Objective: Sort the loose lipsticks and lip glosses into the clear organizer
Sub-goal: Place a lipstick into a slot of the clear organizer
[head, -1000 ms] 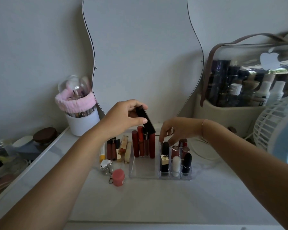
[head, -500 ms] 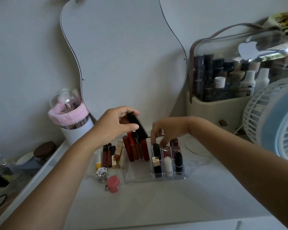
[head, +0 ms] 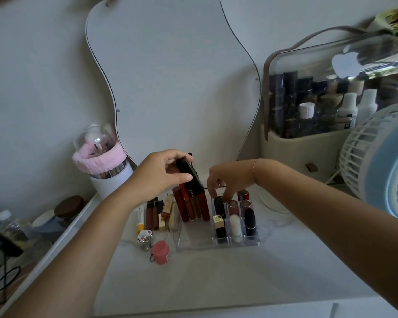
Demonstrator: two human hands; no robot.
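Grip by grip: our left grip (head: pixel 160 176) pinches a black tube (head: pixel 189 174) just above the clear organizer (head: pixel 193 245), over its wide bay where red glosses (head: pixel 191 206) lean. Our right grip (head: pixel 228 180) curls over its small cells, stocked with lipsticks (head: pixel 236 224); whether it grasps one, we cannot tell. We judge sorting past halfway: loose tubes (head: pixel 155 213) lie left of the organizer on the surface (head: pixel 216 276).

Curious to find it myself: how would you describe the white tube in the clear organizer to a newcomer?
Below the wavy-edged wall mirror sits a clear plastic organizer with small cells on its right. In the front middle cell stands the white rounded tube, between a gold-and-black square lipstick and a glossy black tube: the only white one there.
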